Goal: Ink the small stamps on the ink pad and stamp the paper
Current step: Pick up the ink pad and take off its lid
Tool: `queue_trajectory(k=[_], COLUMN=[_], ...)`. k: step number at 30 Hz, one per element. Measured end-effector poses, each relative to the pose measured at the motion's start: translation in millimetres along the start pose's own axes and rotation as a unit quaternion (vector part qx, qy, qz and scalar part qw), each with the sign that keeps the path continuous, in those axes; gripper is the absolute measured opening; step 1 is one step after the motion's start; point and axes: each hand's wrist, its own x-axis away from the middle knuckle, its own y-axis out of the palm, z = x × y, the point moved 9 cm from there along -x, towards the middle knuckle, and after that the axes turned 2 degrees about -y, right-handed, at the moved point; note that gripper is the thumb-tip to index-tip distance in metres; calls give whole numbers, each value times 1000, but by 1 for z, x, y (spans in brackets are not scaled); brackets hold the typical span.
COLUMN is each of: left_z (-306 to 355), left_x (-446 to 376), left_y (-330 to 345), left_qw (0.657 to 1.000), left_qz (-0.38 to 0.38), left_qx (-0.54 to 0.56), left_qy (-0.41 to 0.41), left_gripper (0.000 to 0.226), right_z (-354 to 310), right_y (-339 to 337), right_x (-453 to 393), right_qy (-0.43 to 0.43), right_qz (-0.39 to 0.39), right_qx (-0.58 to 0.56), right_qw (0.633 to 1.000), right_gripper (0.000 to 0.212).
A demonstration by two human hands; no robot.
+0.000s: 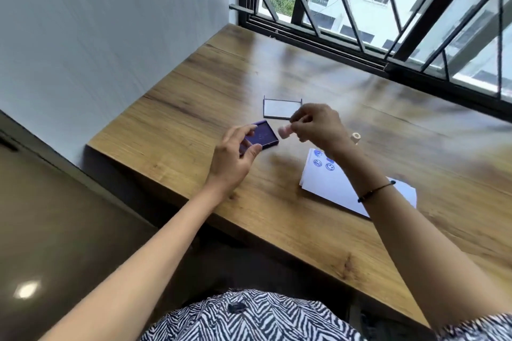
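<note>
Near the middle of the frame, the right hand [315, 124] pinches a small pale stamp [284, 131] between its fingertips, held in the air just right of the ink pad [263, 137] and not touching it. The stamp is blurred, so its face cannot be read.

The ink pad is a purple tray with a dark inked surface, lying flat on the wooden table [194, 97] a little left of centre. The left hand [235, 158] grasps it from the lower left – thumb against its near edge, fingers curled over the far corner.

Just above the two hands lies the pad's lid [281, 109], pale inside (it rests open side up, apart from the pad). A second small stamp [355, 138], wood-coloured, stands upright on the table to the right of the right hand.

The paper [332, 185] sits right of centre, partly under the right forearm – a few blue round smiley prints [329, 166] show near its upper left corner. A dark thin band [376, 191] circles the right wrist. A barred window [388, 8] fills the upper right
</note>
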Motion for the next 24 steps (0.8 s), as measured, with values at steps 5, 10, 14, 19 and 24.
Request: queue_trajectory(k=[5, 10, 14, 19, 24], left_z=[-13, -24, -26, -44, -75], left_x=[-3, 0, 3, 7, 15], left_y=[5, 0, -6, -7, -27], left_qw=[990, 984, 986, 968, 952], left_qz=[-41, -39, -16, 2, 95], left_qx=[97, 123, 125, 194, 215], left_qy=[-98, -120, -109, -158, -195], left_gripper=[32, 24, 13, 5, 6], right_z=[-18, -16, -15, -23, -48], right_y=[35, 52, 66, 58, 44], right_x=[17, 23, 28, 19, 3], right_qy=[10, 23, 32, -37, -178], right_qz=[-96, -120, -148, -59, 42], right_qx=[-261, -270, -293, -168, 88], right_qw=[960, 955, 944, 983, 979], right_gripper=[18, 16, 9, 3, 9])
